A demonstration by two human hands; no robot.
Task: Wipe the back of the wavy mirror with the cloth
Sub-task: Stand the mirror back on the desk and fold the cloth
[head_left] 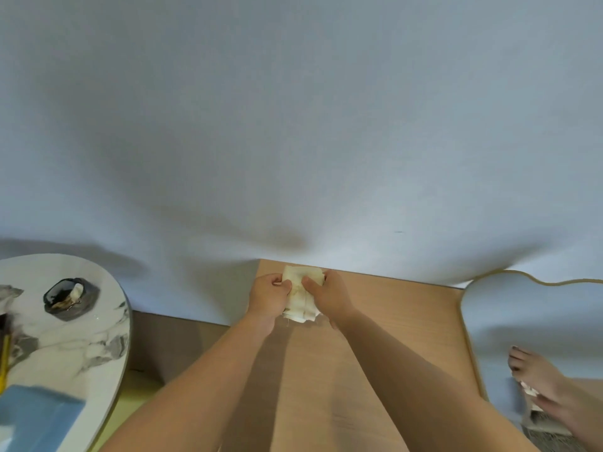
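- Both bare forearms reach forward from the bottom edge, running up over a tan wooden panel (385, 321) to meet at its far end.
- Left hand (270, 296) is closed on the left side of the cloth (301, 298), thumb on top and fingers curled around its edge.
- Right hand (326, 293) grips the cloth's right side the same way, thumb pressed onto the top face.
- Between the two hands the cloth is a small folded pad, cream to pale yellow, with layered edges showing at its near end and a faint darker smudge near the middle.
- It sits at the panel's far end, close to the pale blue-grey wall (293, 125); whether it touches the wood cannot be told.
- To the right of the panel lies the mirror (489, 321), its thin gold rim curving in waves along the top; the glass faces up and reflects the wall, a foot and something white beside it.
- Whether the panel is part of the mirror cannot be told.
- On the left stands a rounded white marble-pattern table (85, 334) with grey veining.
- On it a small dark bowl (70, 300) holds a white lump and some pale, brownish bits; what they are is unclear.
- Near the table's front edge lie a blue block (42, 415) and, at the far left, a yellow strip (4, 363), both partly cut off.
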